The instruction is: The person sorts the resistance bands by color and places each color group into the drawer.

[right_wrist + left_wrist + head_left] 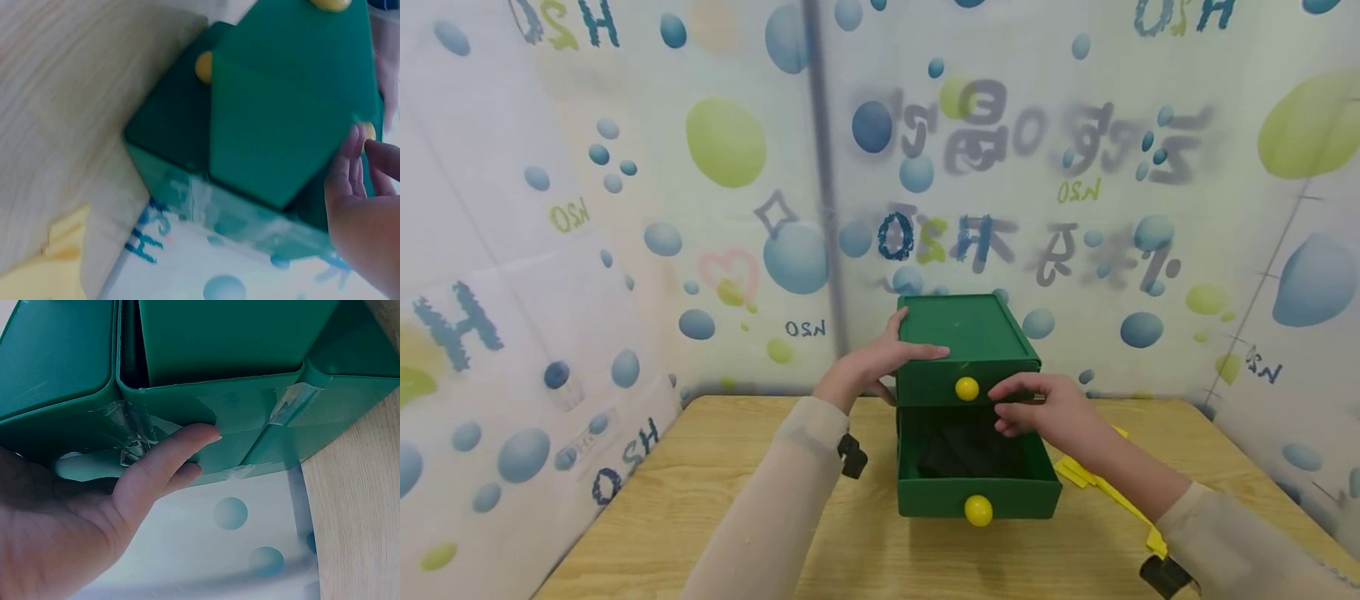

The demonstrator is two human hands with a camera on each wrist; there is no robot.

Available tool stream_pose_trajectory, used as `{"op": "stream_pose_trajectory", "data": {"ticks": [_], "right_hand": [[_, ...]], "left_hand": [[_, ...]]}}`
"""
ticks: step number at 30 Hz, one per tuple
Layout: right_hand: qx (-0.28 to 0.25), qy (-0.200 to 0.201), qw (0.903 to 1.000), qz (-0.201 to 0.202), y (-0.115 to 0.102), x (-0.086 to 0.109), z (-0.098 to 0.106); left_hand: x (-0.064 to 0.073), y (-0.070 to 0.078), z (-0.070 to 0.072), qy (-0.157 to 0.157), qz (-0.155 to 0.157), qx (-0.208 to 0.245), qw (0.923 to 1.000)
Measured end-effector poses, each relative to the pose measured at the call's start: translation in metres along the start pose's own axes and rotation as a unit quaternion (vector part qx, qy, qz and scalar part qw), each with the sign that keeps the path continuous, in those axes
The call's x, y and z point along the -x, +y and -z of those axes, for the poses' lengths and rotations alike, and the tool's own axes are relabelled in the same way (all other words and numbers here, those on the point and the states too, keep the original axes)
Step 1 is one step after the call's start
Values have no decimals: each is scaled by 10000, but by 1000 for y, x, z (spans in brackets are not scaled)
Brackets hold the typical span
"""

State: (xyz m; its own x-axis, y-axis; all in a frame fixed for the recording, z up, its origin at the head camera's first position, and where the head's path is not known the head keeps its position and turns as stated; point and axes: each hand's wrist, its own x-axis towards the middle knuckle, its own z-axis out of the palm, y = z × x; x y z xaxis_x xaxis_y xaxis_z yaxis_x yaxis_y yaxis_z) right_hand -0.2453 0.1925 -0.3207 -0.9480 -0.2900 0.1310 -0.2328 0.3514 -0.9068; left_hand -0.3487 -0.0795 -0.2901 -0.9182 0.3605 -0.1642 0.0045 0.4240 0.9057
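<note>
The cabinet (958, 325) is set on the table (722, 500); by its look it is judged stiff, light plastic, easily tipped by a pull; its top and side are best steadied; the open drawer (977, 498) is slid out below the top one; the left hand (880, 354) is spread over the top and side, fingers extended; the right hand (1048, 408) is half open, nothing seen gripped, held just beside the top knob (967, 388); that smooth ball, likely slippery, is best pinched by fingertips.
</note>
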Motion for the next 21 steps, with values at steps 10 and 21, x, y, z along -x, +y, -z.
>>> {"op": "stream_pose_trajectory", "data": {"ticks": [10,21], "right_hand": [[552,241,9981,97,-3,15,55],[791,467,9951,-365,37,37,125]], "left_hand": [[1,1,1,-60,-10,-5,10000],[2,2,0,-45,-1,19,10000]]}}
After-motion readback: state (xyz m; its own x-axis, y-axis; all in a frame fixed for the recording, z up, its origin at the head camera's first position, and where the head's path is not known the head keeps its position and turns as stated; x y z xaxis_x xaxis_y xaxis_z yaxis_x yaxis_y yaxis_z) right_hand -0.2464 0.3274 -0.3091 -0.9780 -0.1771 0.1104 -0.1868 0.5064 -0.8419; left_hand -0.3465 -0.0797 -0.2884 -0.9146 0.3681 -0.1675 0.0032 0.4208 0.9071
